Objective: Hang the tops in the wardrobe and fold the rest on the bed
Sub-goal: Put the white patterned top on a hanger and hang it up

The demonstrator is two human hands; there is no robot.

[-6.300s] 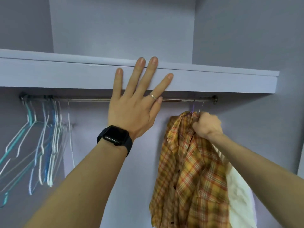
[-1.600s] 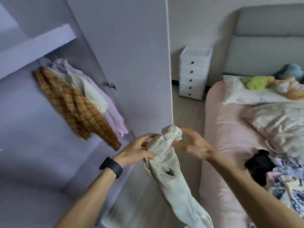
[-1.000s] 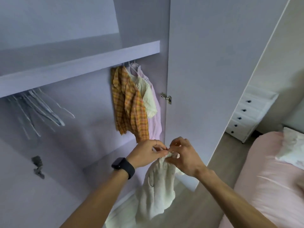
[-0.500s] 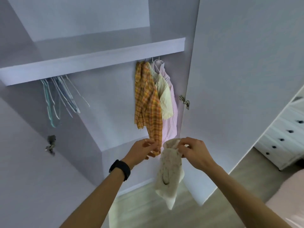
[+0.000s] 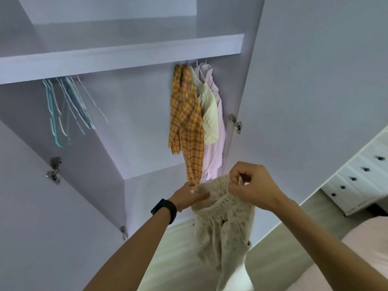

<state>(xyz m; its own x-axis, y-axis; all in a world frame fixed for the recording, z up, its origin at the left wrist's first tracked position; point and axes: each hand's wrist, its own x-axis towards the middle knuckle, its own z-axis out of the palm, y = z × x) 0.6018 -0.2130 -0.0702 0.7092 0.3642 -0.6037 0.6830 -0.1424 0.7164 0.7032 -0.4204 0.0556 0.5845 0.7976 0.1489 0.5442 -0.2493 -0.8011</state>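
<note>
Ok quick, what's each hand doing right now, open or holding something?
Left hand: pinching the top edge of the beige dotted fabric garment.
Right hand: gripping the same garment's top edge.

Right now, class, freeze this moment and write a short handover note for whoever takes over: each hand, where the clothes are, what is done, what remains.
Hands: the left hand grips one side of the beige dotted garment at its top edge. The right hand pinches the other side, and the cloth hangs between them.
Done: the plaid shirt, cream top and pink top hang under the shelf, at its right end.
Spare: empty hangers at the left end.
Left: the beige garment is on no hanger. Hang it if it is a top, otherwise fold it on the bed. Any other clothes are out of view.
</note>
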